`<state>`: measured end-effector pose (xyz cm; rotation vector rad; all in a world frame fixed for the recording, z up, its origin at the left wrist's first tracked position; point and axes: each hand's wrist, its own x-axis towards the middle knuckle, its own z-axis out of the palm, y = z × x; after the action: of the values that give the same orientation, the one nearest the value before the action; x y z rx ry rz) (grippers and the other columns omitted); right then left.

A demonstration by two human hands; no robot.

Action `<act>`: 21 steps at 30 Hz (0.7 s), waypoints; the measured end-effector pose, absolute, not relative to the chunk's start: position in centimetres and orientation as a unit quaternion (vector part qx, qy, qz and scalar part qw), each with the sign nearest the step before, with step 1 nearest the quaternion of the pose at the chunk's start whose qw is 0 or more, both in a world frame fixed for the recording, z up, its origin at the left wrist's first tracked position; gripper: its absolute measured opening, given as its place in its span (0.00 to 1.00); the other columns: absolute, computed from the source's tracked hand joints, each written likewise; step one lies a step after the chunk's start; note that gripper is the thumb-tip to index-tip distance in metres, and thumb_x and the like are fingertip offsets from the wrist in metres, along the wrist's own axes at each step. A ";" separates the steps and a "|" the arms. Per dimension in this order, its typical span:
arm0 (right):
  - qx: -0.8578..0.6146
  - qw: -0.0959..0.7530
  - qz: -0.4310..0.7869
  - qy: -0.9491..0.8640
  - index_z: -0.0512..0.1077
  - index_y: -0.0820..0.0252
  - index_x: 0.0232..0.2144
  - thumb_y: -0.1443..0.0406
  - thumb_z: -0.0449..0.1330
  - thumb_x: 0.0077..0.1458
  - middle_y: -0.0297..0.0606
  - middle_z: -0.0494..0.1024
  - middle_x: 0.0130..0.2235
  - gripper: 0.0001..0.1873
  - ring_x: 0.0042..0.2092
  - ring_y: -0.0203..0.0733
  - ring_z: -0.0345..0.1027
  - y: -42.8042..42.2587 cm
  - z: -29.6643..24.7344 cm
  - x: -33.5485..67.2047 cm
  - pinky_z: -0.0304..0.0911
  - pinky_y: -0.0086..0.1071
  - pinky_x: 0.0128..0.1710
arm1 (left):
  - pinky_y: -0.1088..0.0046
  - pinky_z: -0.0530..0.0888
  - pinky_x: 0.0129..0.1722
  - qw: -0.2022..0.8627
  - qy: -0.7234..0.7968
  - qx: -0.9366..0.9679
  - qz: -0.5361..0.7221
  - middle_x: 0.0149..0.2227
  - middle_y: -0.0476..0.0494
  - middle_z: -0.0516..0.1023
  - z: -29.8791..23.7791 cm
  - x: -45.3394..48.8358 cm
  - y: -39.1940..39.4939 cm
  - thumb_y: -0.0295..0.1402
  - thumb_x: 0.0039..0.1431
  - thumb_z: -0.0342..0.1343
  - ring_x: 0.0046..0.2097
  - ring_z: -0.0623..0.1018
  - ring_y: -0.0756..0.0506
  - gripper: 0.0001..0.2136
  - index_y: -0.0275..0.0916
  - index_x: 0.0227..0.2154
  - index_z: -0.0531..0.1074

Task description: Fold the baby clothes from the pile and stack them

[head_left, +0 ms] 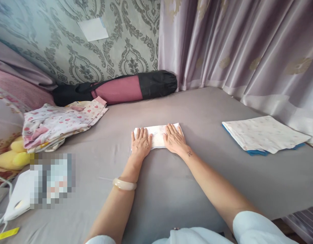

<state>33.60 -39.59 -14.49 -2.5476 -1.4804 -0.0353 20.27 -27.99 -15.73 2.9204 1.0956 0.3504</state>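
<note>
A small folded white cloth (157,135) with a faint print lies flat on the grey bed sheet (171,189) in the middle of the view. My left hand (140,143) rests flat on its left end, fingers stretched out and slightly apart. My right hand (174,139) lies flat on its right end, fingers also stretched forward. Both palms press down on the cloth and neither hand grips anything. A pale bangle (124,184) sits on my left wrist.
A folded stack of white and blue cloth (264,135) lies at the right near the curtain (247,51). A heap of heart-print clothes (60,123) sits at the left. A rolled pink mat in a black bag (120,88) lies along the wall. A yellow soft toy (18,154) is at far left.
</note>
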 end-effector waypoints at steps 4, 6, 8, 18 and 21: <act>-0.863 0.086 0.005 -0.498 0.53 0.77 0.67 0.59 0.36 0.67 0.51 0.52 0.69 0.33 0.70 0.50 0.42 -39.6 -14.8 33.7 0.34 0.48 0.69 | 0.46 0.51 0.67 0.010 0.353 0.932 0.079 0.67 0.34 0.59 -15.9 20.3 -27.9 0.42 0.71 0.31 0.69 0.55 0.35 0.28 0.33 0.65 0.58; -0.863 0.085 0.006 -0.498 0.53 0.77 0.67 0.59 0.36 0.67 0.51 0.52 0.69 0.34 0.70 0.50 0.42 -39.6 -14.8 33.7 0.34 0.48 0.69 | 0.46 0.50 0.67 0.010 0.354 0.932 0.074 0.67 0.35 0.59 -15.7 20.3 -27.9 0.42 0.71 0.31 0.69 0.55 0.35 0.28 0.33 0.66 0.58; -0.863 0.085 0.008 -0.498 0.53 0.76 0.67 0.59 0.36 0.67 0.50 0.52 0.69 0.34 0.70 0.50 0.41 -39.6 -14.7 33.7 0.33 0.48 0.69 | 0.46 0.50 0.67 0.013 0.356 0.932 0.070 0.67 0.34 0.59 -15.6 20.3 -27.9 0.42 0.71 0.31 0.70 0.55 0.36 0.28 0.33 0.66 0.58; -0.879 0.089 -0.031 -0.468 0.54 0.78 0.66 0.61 0.36 0.67 0.53 0.52 0.69 0.33 0.70 0.51 0.42 -39.8 -14.2 33.9 0.32 0.49 0.69 | 0.45 0.47 0.68 -0.011 0.375 0.916 0.144 0.66 0.33 0.62 -15.6 20.0 -27.8 0.40 0.70 0.31 0.70 0.53 0.35 0.28 0.31 0.63 0.62; -0.885 0.078 -0.004 -0.459 0.54 0.77 0.66 0.61 0.37 0.67 0.52 0.53 0.69 0.33 0.70 0.51 0.42 -39.8 -14.4 34.1 0.34 0.48 0.69 | 0.47 0.49 0.68 0.002 0.391 0.913 0.120 0.67 0.31 0.59 -15.6 19.9 -27.5 0.40 0.70 0.33 0.69 0.55 0.35 0.28 0.28 0.63 0.61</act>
<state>34.14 -39.81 -14.44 -2.6506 -1.3751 -0.0132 19.86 -27.53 -15.63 2.8632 1.2264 0.3772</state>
